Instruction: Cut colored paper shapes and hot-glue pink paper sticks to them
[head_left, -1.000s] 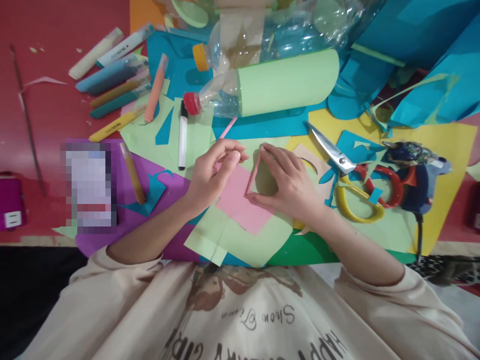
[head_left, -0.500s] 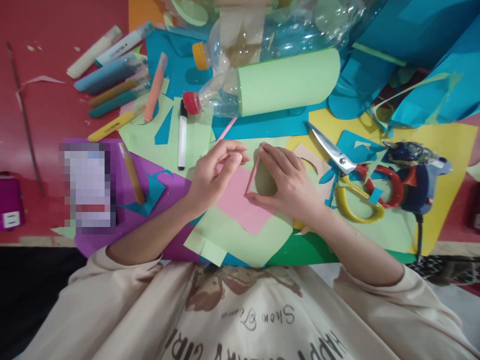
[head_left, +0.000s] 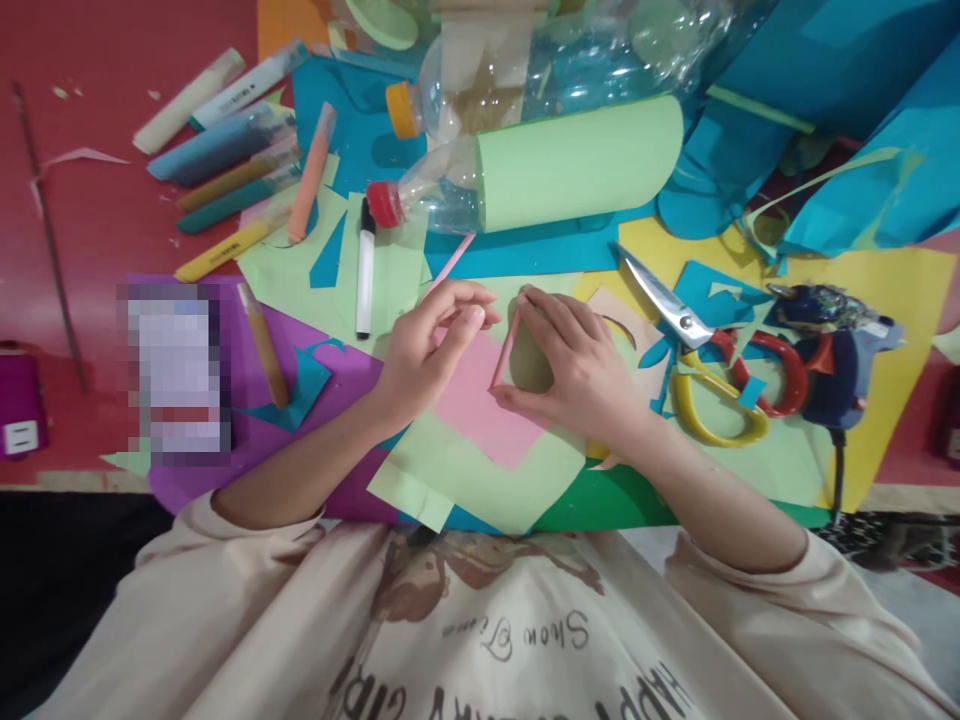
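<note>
1. While right hand [head_left: 585, 365] has its grip on pink strip [head_left: 507, 348], thumb to fingertips, strip sits at edge of pink sheet [head_left: 487, 415].
2. Left hand [head_left: 421, 350] just beside, fingers curled; can't tell if its grip holds anything.

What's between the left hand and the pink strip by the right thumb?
In the head view, flat paper lies between the left hand and that pink strip: a pink sheet and some light green paper.
</note>
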